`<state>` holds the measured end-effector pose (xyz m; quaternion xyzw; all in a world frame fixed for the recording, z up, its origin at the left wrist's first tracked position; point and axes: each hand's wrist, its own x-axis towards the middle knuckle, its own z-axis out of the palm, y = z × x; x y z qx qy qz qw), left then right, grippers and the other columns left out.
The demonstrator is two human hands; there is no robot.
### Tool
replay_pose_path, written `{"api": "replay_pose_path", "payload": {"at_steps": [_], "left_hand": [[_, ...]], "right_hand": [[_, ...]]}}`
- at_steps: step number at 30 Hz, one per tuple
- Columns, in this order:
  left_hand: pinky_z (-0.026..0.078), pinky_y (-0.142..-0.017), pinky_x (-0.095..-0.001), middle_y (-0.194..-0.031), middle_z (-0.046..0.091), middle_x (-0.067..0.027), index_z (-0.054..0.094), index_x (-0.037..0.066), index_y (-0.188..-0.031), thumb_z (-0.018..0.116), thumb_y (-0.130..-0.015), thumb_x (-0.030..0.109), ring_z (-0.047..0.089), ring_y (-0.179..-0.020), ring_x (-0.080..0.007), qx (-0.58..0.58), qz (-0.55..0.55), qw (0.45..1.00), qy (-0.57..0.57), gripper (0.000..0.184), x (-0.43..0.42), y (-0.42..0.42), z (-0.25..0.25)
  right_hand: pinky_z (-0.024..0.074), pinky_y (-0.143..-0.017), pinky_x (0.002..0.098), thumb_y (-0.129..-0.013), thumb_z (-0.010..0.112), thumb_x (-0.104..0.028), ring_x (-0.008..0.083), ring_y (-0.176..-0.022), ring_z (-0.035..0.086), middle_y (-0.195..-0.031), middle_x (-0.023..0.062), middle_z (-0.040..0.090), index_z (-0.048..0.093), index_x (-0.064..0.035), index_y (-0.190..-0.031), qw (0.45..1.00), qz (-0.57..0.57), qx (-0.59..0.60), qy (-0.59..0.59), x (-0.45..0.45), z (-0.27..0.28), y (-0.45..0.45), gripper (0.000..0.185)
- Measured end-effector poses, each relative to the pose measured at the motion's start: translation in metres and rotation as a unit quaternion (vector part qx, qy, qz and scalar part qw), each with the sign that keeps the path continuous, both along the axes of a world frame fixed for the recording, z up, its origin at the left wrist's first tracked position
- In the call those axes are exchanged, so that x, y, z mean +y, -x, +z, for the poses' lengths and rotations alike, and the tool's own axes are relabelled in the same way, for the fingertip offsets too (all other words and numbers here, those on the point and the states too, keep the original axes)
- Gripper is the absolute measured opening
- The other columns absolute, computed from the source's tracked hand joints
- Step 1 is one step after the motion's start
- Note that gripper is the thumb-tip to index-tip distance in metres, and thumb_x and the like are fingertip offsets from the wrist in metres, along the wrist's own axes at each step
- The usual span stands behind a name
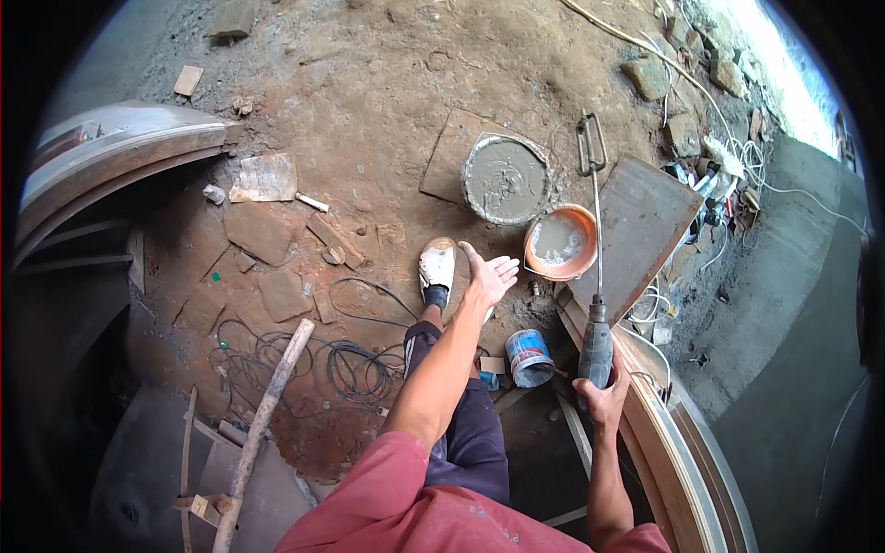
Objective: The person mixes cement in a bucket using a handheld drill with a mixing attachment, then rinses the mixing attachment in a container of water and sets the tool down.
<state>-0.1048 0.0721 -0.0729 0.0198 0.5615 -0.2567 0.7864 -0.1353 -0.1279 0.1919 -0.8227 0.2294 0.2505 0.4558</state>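
Observation:
My right hand (604, 398) grips the body of a grey electric drill (597, 346) fitted with a long mixing paddle (591, 147). The paddle's looped metal end is up in the air, apart from both buckets. My left hand (491, 276) is stretched out with its fingers apart and holds nothing. Just to its right stands an orange bucket (579, 269) containing greyish liquid with pale, foamy-looking patches. Behind that, a bucket (468, 189) full of smooth wet grey cement (507, 180) rests on a flat board (447, 152).
A flat brown board (645, 226) lies right of the buckets, near a curved wooden form (678, 452). Closer to me is a blue paint can (528, 355). Black cable (355, 369) loops over the dirt at left, beside a wooden pole (267, 405). Stones and white cables line the right.

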Motion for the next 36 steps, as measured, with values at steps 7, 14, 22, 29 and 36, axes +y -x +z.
{"api": "replay_pose_path", "payload": {"at_steps": [7, 14, 22, 29, 36], "left_hand": [[0.025, -0.118, -0.0459, -0.149, 0.039, -0.0300, 0.027, -0.016, -0.146, 0.009, -0.063, 0.102, 0.040, -0.139, -0.0368, -0.143, -0.124, 0.982, -0.022, 0.145, -0.046, -0.037, 0.005], [0.018, -0.120, -0.0467, -0.153, 0.034, -0.0285, 0.023, -0.011, -0.150, 0.007, -0.060, 0.104, 0.029, -0.146, -0.0365, -0.066, -0.134, 0.988, -0.042, 0.146, -0.002, 0.008, -0.029], [0.019, -0.121, -0.0482, -0.149, 0.037, -0.0315, 0.024, -0.016, -0.146, 0.007, -0.066, 0.100, 0.034, -0.143, -0.0390, -0.132, -0.079, 0.988, -0.010, 0.142, -0.035, -0.021, -0.021], [0.016, -0.120, -0.0461, -0.152, 0.037, -0.0283, 0.024, -0.012, -0.150, 0.002, -0.055, 0.105, 0.032, -0.144, -0.0362, -0.142, -0.174, 0.972, -0.070, 0.152, -0.014, -0.003, -0.035], [0.009, -0.122, -0.0463, -0.155, 0.029, -0.0309, 0.017, -0.014, -0.150, 0.004, -0.058, 0.104, 0.023, -0.148, -0.0376, -0.085, -0.104, 0.990, -0.045, 0.150, -0.015, 0.005, -0.041]], "right_hand": [[0.0527, -0.080, 0.0378, -0.056, 0.075, -0.025, 0.0280, -0.080, 0.068, -0.088, 0.0206, 0.069, 0.057, 0.0015, -0.124, 0.987, 0.082, 0.051, 0.131, 0.023, -0.076, 0.048, 0.075], [0.0448, -0.092, 0.0438, -0.055, 0.075, -0.023, 0.0356, -0.093, 0.062, -0.100, 0.0220, 0.066, 0.051, -0.0014, -0.136, 0.963, 0.136, 0.008, 0.234, 0.034, -0.065, 0.055, 0.087], [0.0387, -0.092, 0.0448, -0.055, 0.078, -0.026, 0.0352, -0.092, 0.056, -0.096, 0.0183, 0.059, 0.043, 0.0015, -0.141, 0.929, 0.209, -0.066, 0.300, 0.029, -0.079, 0.079, 0.097], [0.0376, -0.093, 0.0429, -0.055, 0.076, -0.028, 0.0322, -0.089, 0.057, -0.093, 0.0147, 0.060, 0.051, -0.0008, -0.137, 0.924, 0.214, -0.080, 0.306, 0.022, -0.093, 0.079, 0.090], [0.0376, -0.094, 0.0417, -0.055, 0.077, -0.023, 0.0295, -0.088, 0.059, -0.095, 0.0164, 0.063, 0.050, 0.0012, -0.138, 0.946, 0.119, -0.166, 0.252, 0.019, -0.055, 0.075, 0.091]]}}
